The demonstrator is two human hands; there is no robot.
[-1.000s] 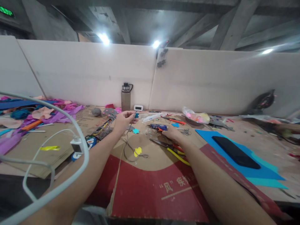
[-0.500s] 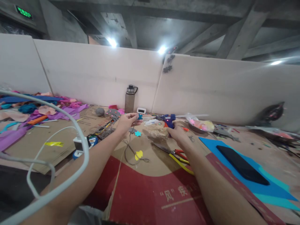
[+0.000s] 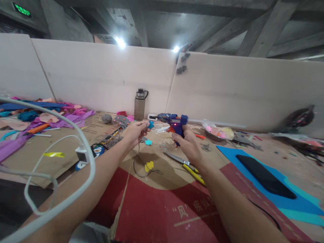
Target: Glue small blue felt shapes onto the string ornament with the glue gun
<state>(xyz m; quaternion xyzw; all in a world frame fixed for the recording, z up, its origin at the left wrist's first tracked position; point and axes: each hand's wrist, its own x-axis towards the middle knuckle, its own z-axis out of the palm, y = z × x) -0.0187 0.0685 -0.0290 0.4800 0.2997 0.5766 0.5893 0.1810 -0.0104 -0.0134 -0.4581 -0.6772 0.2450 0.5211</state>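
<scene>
My right hand [image 3: 186, 140] is wrapped round the handle of a blue glue gun [image 3: 179, 122], held up with its nozzle toward the left. A small blue star [image 3: 151, 125] is pinched between the fingertips of my left hand [image 3: 136, 133], with a grey cord [image 3: 138, 158] trailing down from it. Below lies a light blue star [image 3: 148, 142] on the cardboard, and nearer me a yellow cutout [image 3: 149, 165] touches the cord. Scissors [image 3: 177, 158] and a yellow-handled tool [image 3: 194, 174] lie under my right wrist, partly hidden by it.
A water bottle [image 3: 139, 105] stands at the white partition [image 3: 101, 77]. Coloured felt scraps [image 3: 50, 118] are heaped at left. A black phone [image 3: 264, 175] rests on blue sheets at right. A white cable [image 3: 92, 162] loops across the left foreground.
My right hand has lifted the glue gun and brought it left, toward the star. My left hand still pinches the blue star in about the same place.
</scene>
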